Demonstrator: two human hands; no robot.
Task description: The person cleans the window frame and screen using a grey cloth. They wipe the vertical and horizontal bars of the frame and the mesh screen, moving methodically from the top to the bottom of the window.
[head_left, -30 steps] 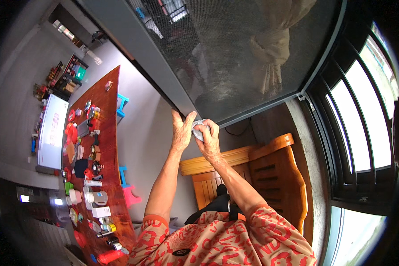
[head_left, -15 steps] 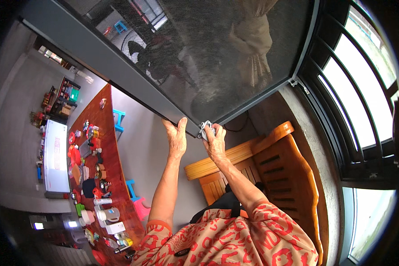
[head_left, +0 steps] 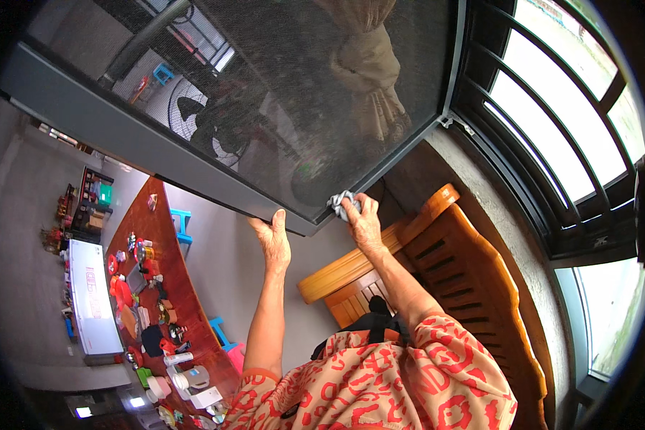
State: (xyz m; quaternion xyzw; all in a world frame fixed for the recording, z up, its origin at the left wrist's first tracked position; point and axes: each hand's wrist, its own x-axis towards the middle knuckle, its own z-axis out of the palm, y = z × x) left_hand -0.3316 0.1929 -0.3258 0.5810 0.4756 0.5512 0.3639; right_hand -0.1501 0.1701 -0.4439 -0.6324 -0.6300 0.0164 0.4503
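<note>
A dark grey framed screen panel (head_left: 172, 159) swings out across the upper part of the view, its dark mesh (head_left: 294, 93) filling the frame. My left hand (head_left: 274, 242) grips the panel's lower edge near the corner, thumb in front and the other fingers hidden behind. Bunched in my right hand (head_left: 366, 226) is a grey-and-white cloth (head_left: 342, 204), pressed against the frame's bottom edge just right of that corner. Through the mesh shows a tied-up brown curtain (head_left: 373, 72).
A wooden bench (head_left: 466, 287) stands in front of me at the right, below the barred window (head_left: 552, 122). On the left is a long reddish table (head_left: 183, 287) crowded with containers and small items. Blue stools (head_left: 182, 226) and a white board-like surface (head_left: 92, 297) are beyond.
My right hand has moved with the cloth from the panel's corner along the bottom edge to the right. The panel's corner sits slightly lower and farther left in view.
</note>
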